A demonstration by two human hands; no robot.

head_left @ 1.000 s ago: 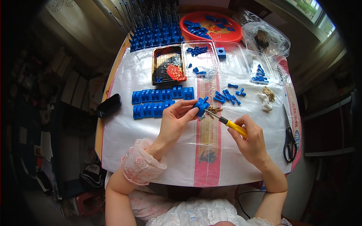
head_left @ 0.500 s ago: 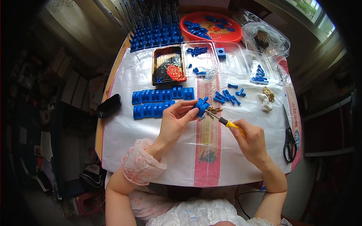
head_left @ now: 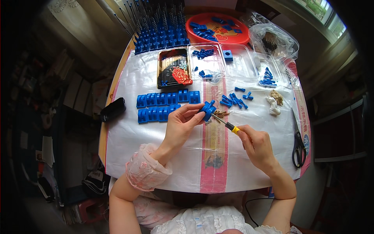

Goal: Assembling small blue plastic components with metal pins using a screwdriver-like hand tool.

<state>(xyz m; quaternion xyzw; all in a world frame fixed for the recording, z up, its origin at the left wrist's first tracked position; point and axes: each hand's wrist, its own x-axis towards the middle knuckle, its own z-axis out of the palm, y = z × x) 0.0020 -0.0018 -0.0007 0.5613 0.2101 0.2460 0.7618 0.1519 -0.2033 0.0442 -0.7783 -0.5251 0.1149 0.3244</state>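
I see the bench [head_left: 128, 136] under a white plastic sheet with a pink strip down the middle. Far edge: a rack of blue blocks with metal rods [head_left: 159, 31], next to it a red round tray [head_left: 233, 37] holding blue parts. Nearer in: a black tray [head_left: 165, 78], two clear trays [head_left: 241, 64], a crumpled clear bag [head_left: 272, 39]. Mid-bench, two rows of blue clips [head_left: 165, 105] lie side by side; loose blue pieces [head_left: 233, 100] to their right. Black scissors [head_left: 298, 140] lie near the right edge, a black device [head_left: 113, 110] at the left edge.

Left hand [head_left: 181, 126] is closed, pinching a blue plastic part [head_left: 208, 110] between thumb and fingertips, held just above the sheet near the pink strip. Right hand [head_left: 257, 146] is wrapped around the handle of a small screwdriver [head_left: 228, 125] (yellow collar visible at the grip), tip touching the underside of the blue part. Tiny metal bits lie just beside the part; too small to tell what they are.
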